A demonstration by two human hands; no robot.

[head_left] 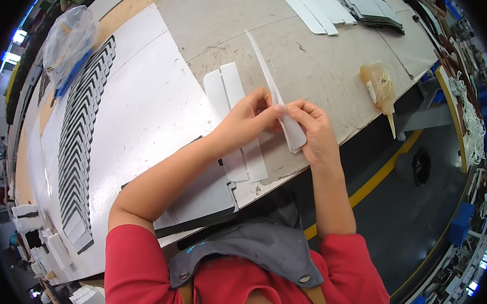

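Head view of a worker at a counter (327, 62) with a worn grey top. The left hand (249, 121) and the right hand (313, 131) meet over the counter's near edge, both closed in a pinch on the near end of a long white strip (270, 81), which rises off the surface and runs away from the worker to a thin far tip. The fingers of both hands are curled tight at the strip's wider near end; whether they are folding it or peeling a layer cannot be told. Two similar white strips (228, 92) lie flat just left of the hands, partly under the left forearm, and a long fanned row of dark-edged cut pieces (84, 120) lies well to the left on a white sheet (146, 101). A squeeze bottle of amber glue (378, 85) lies on its side near the right edge, nozzle pointing past the counter. Judged risks: the strip, held only at one end, could crease or twist along its free length if the pinch turns unevenly; the left forearm could drag the flat strips out of place; and the bottle, lying so near the edge, could roll off or leak if it is knocked.
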